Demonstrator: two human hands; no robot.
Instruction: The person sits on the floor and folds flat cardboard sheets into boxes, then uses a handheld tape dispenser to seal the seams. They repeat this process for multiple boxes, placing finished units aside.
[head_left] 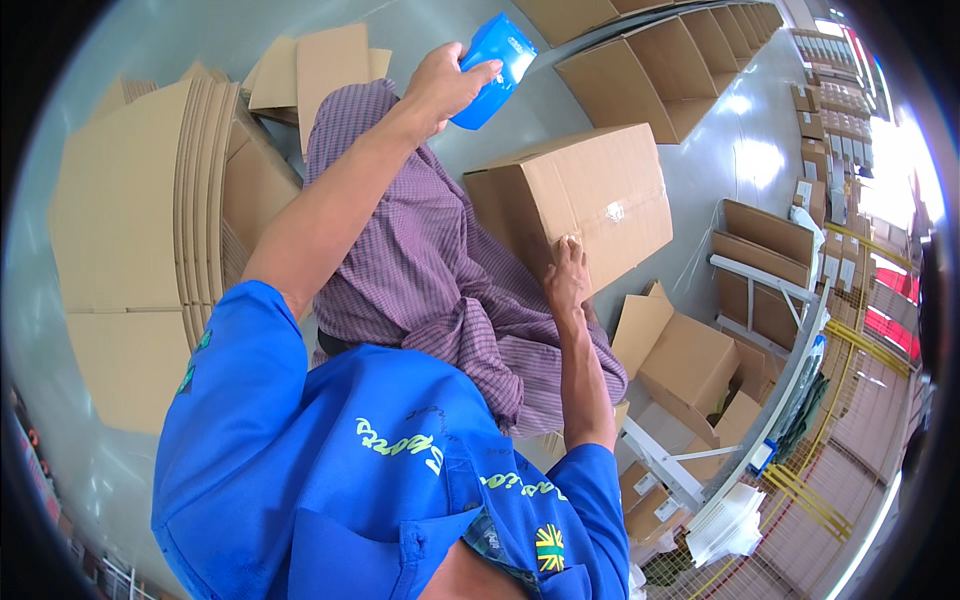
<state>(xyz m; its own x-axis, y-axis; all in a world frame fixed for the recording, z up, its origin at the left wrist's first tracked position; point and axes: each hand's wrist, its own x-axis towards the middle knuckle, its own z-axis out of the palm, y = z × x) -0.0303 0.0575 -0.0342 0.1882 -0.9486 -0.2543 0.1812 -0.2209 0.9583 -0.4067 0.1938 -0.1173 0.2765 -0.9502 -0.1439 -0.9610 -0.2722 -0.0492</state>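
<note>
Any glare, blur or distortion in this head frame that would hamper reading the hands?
Head view: strong fisheye bending, dark corners; window glare blows out the right edge and reflects off the grey floor. Left hand gripping the blue plastic tape dispenser and right hand resting on the closed brown cardboard box are both sharp and evenly lit.

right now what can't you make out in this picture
Head view:
- Blue tape dispenser: its underside and any blade, covered by the left hand.
- Cardboard box: its lower near side, hidden by the right hand and the checked trousers.
- The white label on the box: too small to read.
- Stack of flat cardboard: its far end bends into the dark rim.
- Shelves at right: contents washed out by glare.
</note>
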